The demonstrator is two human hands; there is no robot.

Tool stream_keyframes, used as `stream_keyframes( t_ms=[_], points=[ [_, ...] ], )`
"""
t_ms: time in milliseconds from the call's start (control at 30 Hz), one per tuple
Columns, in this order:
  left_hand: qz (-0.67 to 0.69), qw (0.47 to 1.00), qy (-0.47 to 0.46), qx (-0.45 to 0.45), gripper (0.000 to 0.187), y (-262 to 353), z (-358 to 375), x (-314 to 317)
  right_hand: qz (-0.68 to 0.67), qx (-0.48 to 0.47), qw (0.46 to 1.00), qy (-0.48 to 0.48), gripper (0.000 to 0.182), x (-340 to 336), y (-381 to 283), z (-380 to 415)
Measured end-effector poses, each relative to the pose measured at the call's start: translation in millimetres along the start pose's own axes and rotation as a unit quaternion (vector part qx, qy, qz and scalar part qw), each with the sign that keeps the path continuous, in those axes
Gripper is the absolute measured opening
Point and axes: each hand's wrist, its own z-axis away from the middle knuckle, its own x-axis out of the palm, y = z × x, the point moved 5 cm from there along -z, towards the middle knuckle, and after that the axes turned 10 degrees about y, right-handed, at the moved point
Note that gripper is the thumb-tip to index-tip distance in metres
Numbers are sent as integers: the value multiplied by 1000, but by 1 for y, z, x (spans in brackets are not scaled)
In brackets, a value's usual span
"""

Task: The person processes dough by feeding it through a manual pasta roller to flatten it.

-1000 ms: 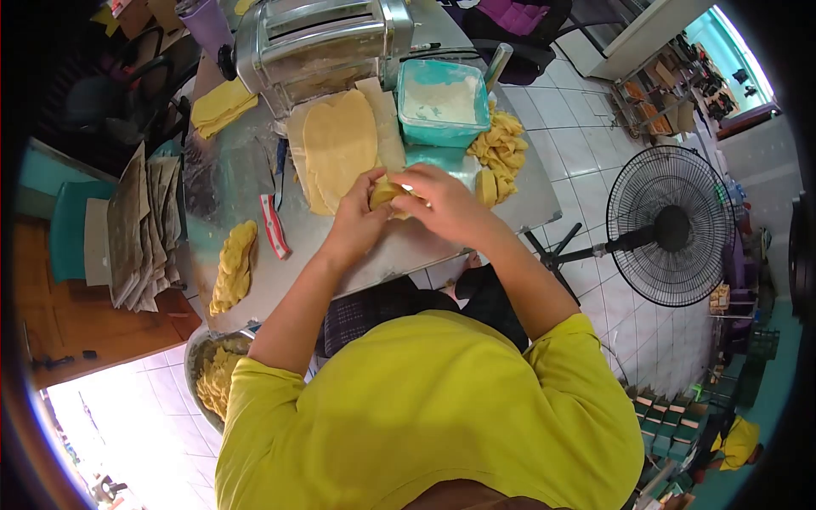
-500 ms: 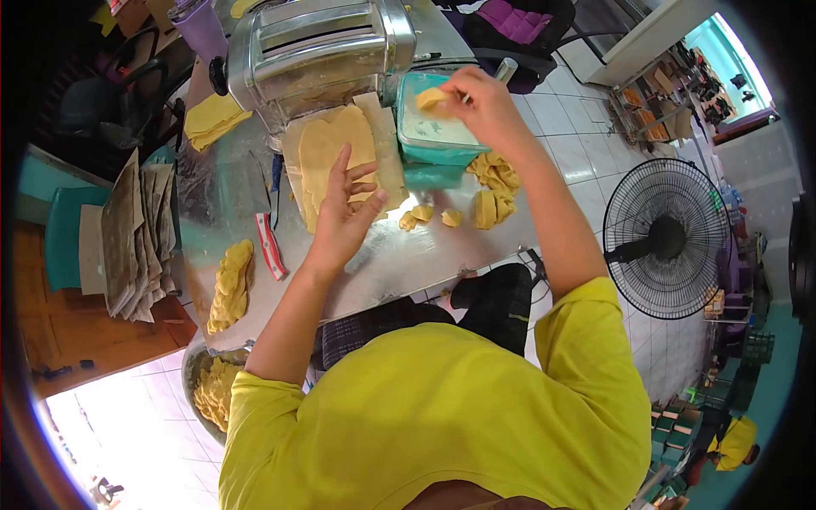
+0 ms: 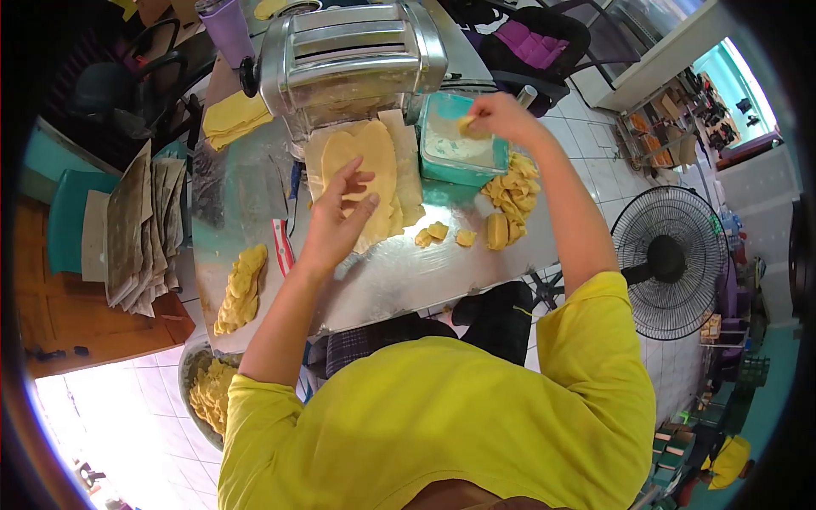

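Observation:
My right hand (image 3: 503,117) pinches a small piece of yellow dough (image 3: 473,128) over a teal tub (image 3: 463,172) holding white flour. My left hand (image 3: 338,212) is open, palm turned inward, above the lower part of a flat dough sheet (image 3: 365,149). That sheet lies on brown paper in front of a metal dough sheeter (image 3: 357,55). A few small dough pieces (image 3: 433,233) rest on the metal table (image 3: 408,280) below the tub. To their right sits a heap of folded dough (image 3: 512,200).
A red-and-white handle (image 3: 282,246) and a dough lump (image 3: 241,289) lie at the table's left. Stacked dough sheets (image 3: 234,119) are beside the sheeter. A dough bowl (image 3: 208,395) stands below the left edge. A black fan (image 3: 667,259) is at right; another person (image 3: 729,461) is far off.
My right hand has brought the dough piece lower, over the flour in the tub. My left hand stays open over the dough sheet. The camera view has shifted slightly.

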Motion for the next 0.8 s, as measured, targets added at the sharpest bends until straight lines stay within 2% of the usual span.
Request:
stream_keyframes(
  t_ms=[67, 100, 167, 200, 233, 267, 333, 367, 400, 433, 467, 500, 533, 567, 633, 667, 733, 800],
  points=[
    [-17, 1000, 11, 23, 51, 10, -11, -9, -249, 9, 967, 59, 13, -22, 8, -1],
    [-21, 998, 19, 49, 50, 17, -18, -13, -248, 7, 967, 58, 13, -32, 1, 1],
    [-28, 996, 33, 74, 48, 35, -31, -22, -349, -2, 927, 135, 17, -69, -21, 7],
    [-59, 989, 47, 128, 48, 51, -37, -25, -351, -6, 927, 133, 17, -78, -32, 5],
    [-90, 977, 61, 182, 48, 66, -44, -27, -363, -50, 915, 167, 19, -91, -46, 2],
    [-93, 977, 64, 182, 48, 74, -55, -30, -375, -94, 900, 201, 21, -100, -59, 0],
    [-131, 934, 111, 313, 51, 99, -77, -36, -412, -127, 879, 204, 22, -98, -93, -15],
    [-134, 933, 112, 314, 51, 101, -95, -38, -445, -157, 857, 207, 23, -96, -114, -24],
    [-189, 898, 150, 368, 52, 108, -113, -42, -349, -131, 911, 175, 30, -89, -130, -43],
    [-242, 855, 187, 418, 53, 113, -126, -45, -258, -171, 929, 204, 29, -77, -139, -62],
    [-245, 853, 191, 419, 53, 114, -140, -49, -345, -222, 879, 245, 28, -64, -150, -71],
    [-243, 898, 117, 348, 53, 109, -157, -49, -262, -150, 925, 231, 23, -59, -163, -68],
    [-237, 932, 42, 272, 53, 102, -169, -49, -263, -156, 924, 231, 23, -54, -167, -77],
    [-240, 930, 47, 273, 53, 100, -176, -53, -247, -178, 926, 223, 23, -44, -170, -88],
    [-392, 876, 10, 279, 51, 98, -184, -47, -203, -209, 933, 211, 24, -37, -177, -99],
    [-393, 876, 10, 278, 51, 96, -187, -47, -205, -209, 933, 210, 24, -37, -173, -103],
    [-387, 864, -4, 321, 47, 95, -189, -42, -66, -243, 948, 194, 26, -40, -180, -98],
    [-385, 863, -13, 327, 45, 93, -193, -40, -25, -243, 950, 193, 25, -41, -182, -95]
  ],
)
